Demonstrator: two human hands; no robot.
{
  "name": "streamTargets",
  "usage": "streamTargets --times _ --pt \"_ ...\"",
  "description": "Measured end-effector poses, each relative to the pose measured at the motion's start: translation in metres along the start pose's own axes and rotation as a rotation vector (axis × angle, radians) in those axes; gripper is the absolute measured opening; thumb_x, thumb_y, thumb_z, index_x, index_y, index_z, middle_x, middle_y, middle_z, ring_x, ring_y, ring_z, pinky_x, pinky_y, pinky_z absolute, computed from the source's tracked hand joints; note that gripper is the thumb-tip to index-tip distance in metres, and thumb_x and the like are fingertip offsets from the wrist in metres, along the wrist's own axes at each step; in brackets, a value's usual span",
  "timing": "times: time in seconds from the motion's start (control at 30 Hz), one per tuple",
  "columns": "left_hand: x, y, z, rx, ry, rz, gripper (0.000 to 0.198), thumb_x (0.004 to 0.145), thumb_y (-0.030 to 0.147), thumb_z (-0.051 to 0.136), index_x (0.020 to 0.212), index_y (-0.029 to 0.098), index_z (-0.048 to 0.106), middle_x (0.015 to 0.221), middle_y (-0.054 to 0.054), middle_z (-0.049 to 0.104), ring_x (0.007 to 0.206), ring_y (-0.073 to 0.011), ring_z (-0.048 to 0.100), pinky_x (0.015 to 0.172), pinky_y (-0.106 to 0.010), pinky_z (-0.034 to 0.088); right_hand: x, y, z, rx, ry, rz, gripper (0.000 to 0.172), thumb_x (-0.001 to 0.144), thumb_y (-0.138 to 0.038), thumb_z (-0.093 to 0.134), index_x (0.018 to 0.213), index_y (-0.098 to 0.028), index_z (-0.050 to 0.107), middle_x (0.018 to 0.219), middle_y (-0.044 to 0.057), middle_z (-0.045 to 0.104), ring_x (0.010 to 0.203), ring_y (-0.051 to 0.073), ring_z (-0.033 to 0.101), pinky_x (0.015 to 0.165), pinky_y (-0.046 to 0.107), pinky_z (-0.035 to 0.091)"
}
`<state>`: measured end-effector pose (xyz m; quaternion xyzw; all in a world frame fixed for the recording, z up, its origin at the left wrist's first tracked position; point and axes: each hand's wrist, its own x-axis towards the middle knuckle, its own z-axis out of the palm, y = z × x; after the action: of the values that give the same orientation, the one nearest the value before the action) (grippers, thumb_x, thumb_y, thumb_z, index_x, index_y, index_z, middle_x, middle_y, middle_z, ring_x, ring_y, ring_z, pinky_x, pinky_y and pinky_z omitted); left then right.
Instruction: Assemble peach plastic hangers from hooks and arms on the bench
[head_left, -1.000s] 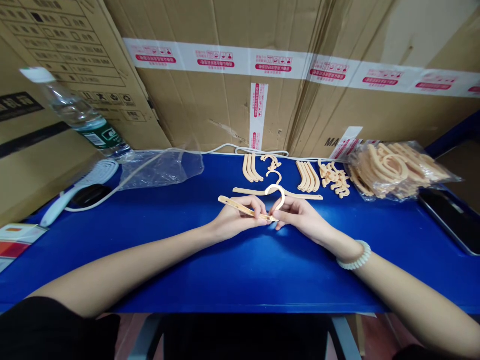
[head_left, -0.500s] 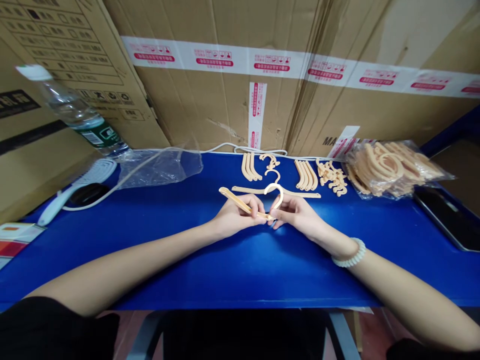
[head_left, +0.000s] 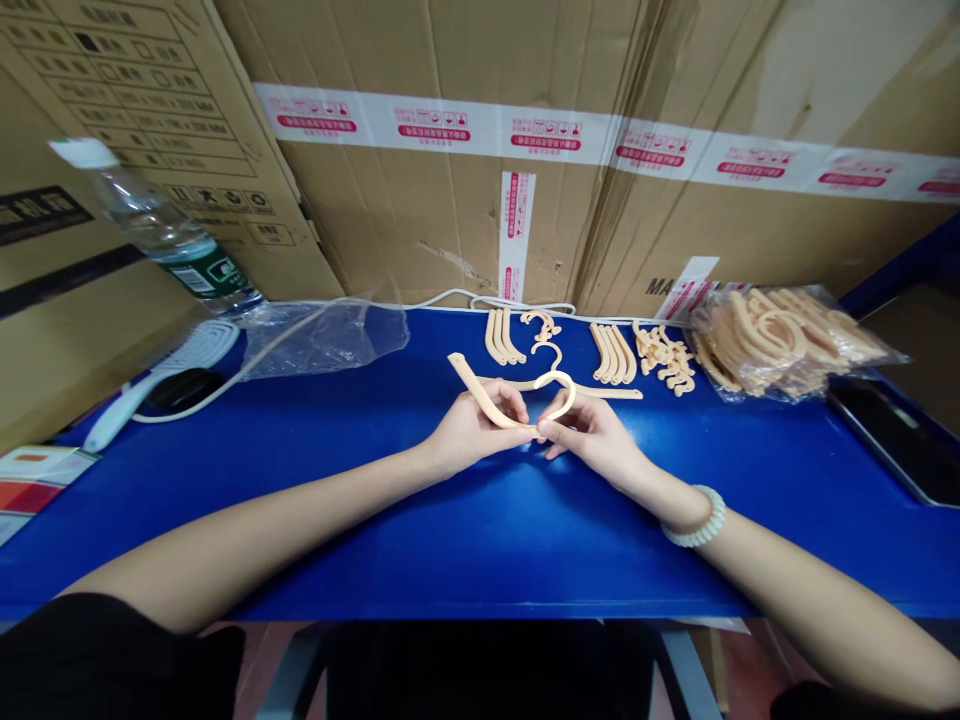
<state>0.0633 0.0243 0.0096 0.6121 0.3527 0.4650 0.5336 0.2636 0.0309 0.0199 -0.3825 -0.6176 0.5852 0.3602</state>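
Head view: left hand [head_left: 474, 432] pinched a curved bar [head_left: 472, 385], right hand [head_left: 601, 436] a hook [head_left: 571, 392]; uneven pressure risked slippage, I judged.

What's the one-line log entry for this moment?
left hand: holds cream curved plastic bar; right hand: holds cream plastic hook; held ends: hidden by fingers; behind: cream plastic hanger on blue tabletop

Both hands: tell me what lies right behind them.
Just beyond the left hand and right hand lies a beige hanger, its hook and right end in sight. The held bar hides its left end; the held hook covers part of its middle.
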Motion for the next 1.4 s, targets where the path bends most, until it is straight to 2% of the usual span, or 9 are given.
streamTargets --times 0.27,0.53,0.7,0.83,0.97,1.13,1.23,1.33,1.4 --pt "0.0 -0.005 0.004 -0.125 0.052 -0.092 0.052 0.068 0.019 0.086 0.109 0.017 0.054 0.082 0.001 0.068 0.076 -0.0144 0.069 0.073 -0.027 0.056 0.0 0.002 0.001 0.005 0.048 -0.065 0.037 0.073 -0.048 0.086 0.077 -0.018 0.064 0.069 0.0 0.065 0.054 0.011 0.061 0.048 0.023 0.057" --pt "0.001 -0.009 0.005 -0.177 0.057 -0.125 0.048 0.069 0.02 0.087 0.103 0.016 0.053 0.083 -0.002 0.073 0.075 -0.0164 0.074 0.075 -0.03 0.06 -0.001 -0.009 -0.007 -0.162 0.04 -0.126 0.033 0.083 -0.051 0.077 0.087 -0.018 0.073 0.079 0.004 0.071 0.062 0.016 0.065 0.052 0.027 0.057" --pt "0.001 -0.009 0.005 -0.245 0.073 -0.13 0.048 0.072 0.023 0.086 0.104 0.017 0.051 0.083 -0.001 0.073 0.072 -0.0162 0.074 0.073 -0.032 0.062 0.009 -0.023 -0.055 -0.707 0.281 -0.37 0.024 0.099 -0.037 0.058 0.107 -0.02 0.074 0.099 0.01 0.075 0.085 0.025 0.069 0.074 0.04 0.058" --pt "0.001 -0.01 0.005 -0.252 0.078 -0.129 0.049 0.071 0.024 0.087 0.104 0.017 0.051 0.085 -0.002 0.073 0.075 -0.0173 0.074 0.073 -0.032 0.063 0.023 -0.015 -0.095 -1.261 0.217 -0.502 0.019 0.094 -0.024 0.059 0.096 -0.018 0.077 0.099 0.015 0.072 0.098 0.034 0.061 0.09 0.051 0.052" --pt "0.002 -0.01 0.005 -0.265 0.079 -0.125 0.049 0.071 0.023 0.087 0.104 0.017 0.052 0.085 -0.001 0.073 0.076 -0.017 0.074 0.072 -0.031 0.063 0.031 -0.006 -0.107 -1.397 0.128 -0.468 0.02 0.091 -0.016 0.059 0.094 -0.016 0.079 0.101 0.015 0.071 0.098 0.033 0.059 0.087 0.048 0.053" --pt "0.002 -0.011 0.006 -0.28 0.09 -0.118 0.049 0.07 0.022 0.087 0.104 0.016 0.052 0.085 -0.001 0.072 0.079 -0.0173 0.074 0.072 -0.031 0.063 0.035 -0.006 -0.104 -1.261 0.131 -0.485 0.018 0.089 -0.015 0.06 0.085 -0.017 0.077 0.099 0.014 0.071 0.097 0.031 0.062 0.088 0.048 0.053" --pt "0.002 -0.012 0.006 -0.286 0.085 -0.107 0.049 0.071 0.023 0.086 0.104 0.017 0.051 0.086 -0.002 0.072 0.082 -0.0189 0.075 0.072 -0.031 0.063 0.034 -0.01 -0.1 -0.943 0.262 -0.456 0.014 0.09 -0.025 0.063 0.086 -0.019 0.075 0.092 0.01 0.072 0.084 0.026 0.067 0.079 0.042 0.056" --pt "0.002 -0.012 0.006 -0.293 0.078 -0.1 0.049 0.071 0.022 0.086 0.105 0.017 0.051 0.087 -0.002 0.072 0.084 -0.0196 0.075 0.072 -0.031 0.063 0.026 -0.019 -0.088 -0.55 0.428 -0.369 0.02 0.09 -0.038 0.067 0.092 -0.019 0.072 0.068 0.003 0.067 0.059 0.019 0.064 0.061 0.035 0.055" --pt "0.002 -0.012 0.006 -0.302 0.085 -0.105 0.049 0.071 0.021 0.086 0.105 0.017 0.05 0.087 -0.002 0.072 0.085 -0.0198 0.075 0.072 -0.031 0.063 0.018 -0.027 -0.075 -0.335 0.477 -0.358 0.023 0.089 -0.042 0.07 0.094 -0.02 0.071 0.068 0.002 0.068 0.056 0.018 0.065 0.057 0.033 0.055"
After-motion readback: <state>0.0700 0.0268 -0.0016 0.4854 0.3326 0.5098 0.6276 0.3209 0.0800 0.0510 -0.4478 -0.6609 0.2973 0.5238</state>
